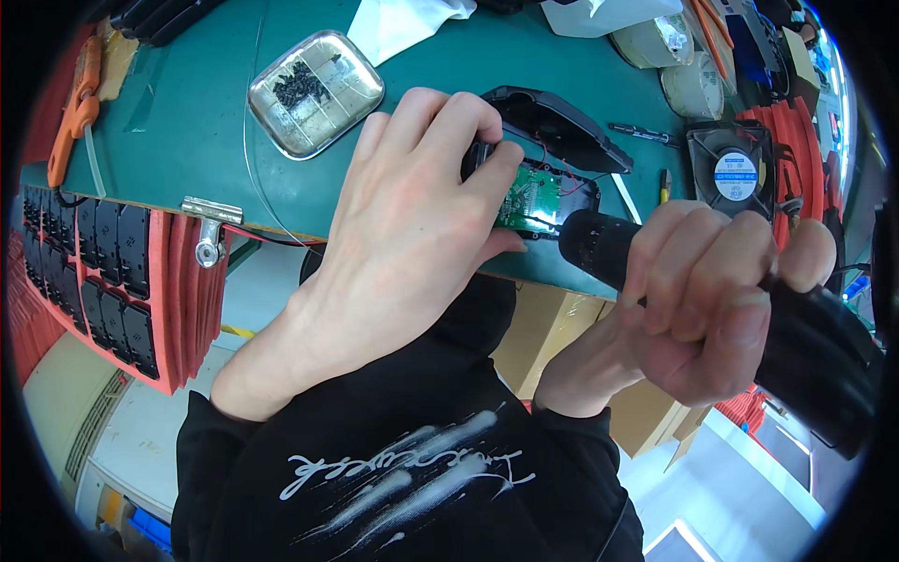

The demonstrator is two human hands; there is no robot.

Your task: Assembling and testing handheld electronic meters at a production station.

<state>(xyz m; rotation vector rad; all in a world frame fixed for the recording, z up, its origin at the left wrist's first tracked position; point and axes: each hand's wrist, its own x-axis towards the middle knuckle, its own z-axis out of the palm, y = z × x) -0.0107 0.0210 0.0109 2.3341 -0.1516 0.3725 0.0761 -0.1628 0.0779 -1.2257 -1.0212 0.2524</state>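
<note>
My right hand (712,300) is wrapped round a black electric screwdriver (599,248). The tool lies nearly level, and its thin bit points left at the lower edge of a green circuit board (534,199). That board sits in an open black plastic housing (585,195), joined by thin red wires to a second black shell (557,126) behind it. My left hand (412,197) grips the housing's left side, thumb at the near edge; the fingers hide part of it. Whether the bit touches a screw is too small to tell.
A metal tray (316,94) of small black screws lies behind my left hand. An orange glue gun (82,112) and a metal clamp (210,225) are at left. Right of the shell are a marker (644,134), a black fan (730,169) and tape rolls (693,84).
</note>
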